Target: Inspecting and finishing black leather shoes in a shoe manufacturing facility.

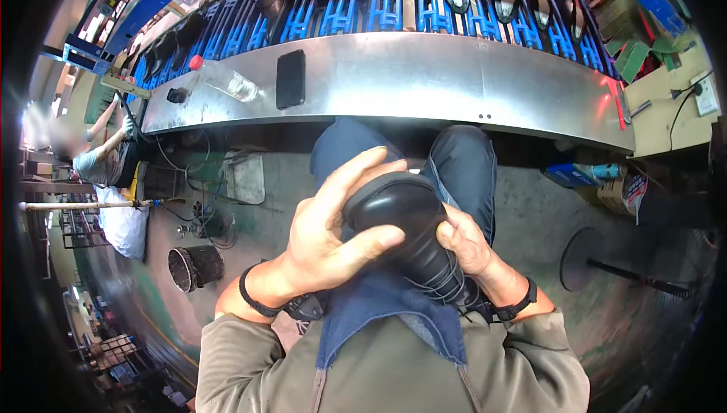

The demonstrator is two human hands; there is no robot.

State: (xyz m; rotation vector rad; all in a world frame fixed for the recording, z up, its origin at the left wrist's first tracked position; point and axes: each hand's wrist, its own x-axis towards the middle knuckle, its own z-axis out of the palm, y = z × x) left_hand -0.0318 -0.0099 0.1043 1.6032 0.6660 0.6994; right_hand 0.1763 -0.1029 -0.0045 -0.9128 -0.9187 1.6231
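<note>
Above the lap, the left hand [333, 227] and right hand [466, 242] grasp a black laced leather shoe [405, 223]; beyond, a curved steel bench [454, 79] fronts a blue-racked conveyor [363, 4] over a stained concrete floor [545, 223].

One black shoe [409, 231], lower centre, between two hands: left [333, 239], right [473, 250]. On the metal surface [454, 83], upper frame: one dark phone [291, 79], one clear bottle [227, 79]. One black bucket [195, 267], lower left.
</note>
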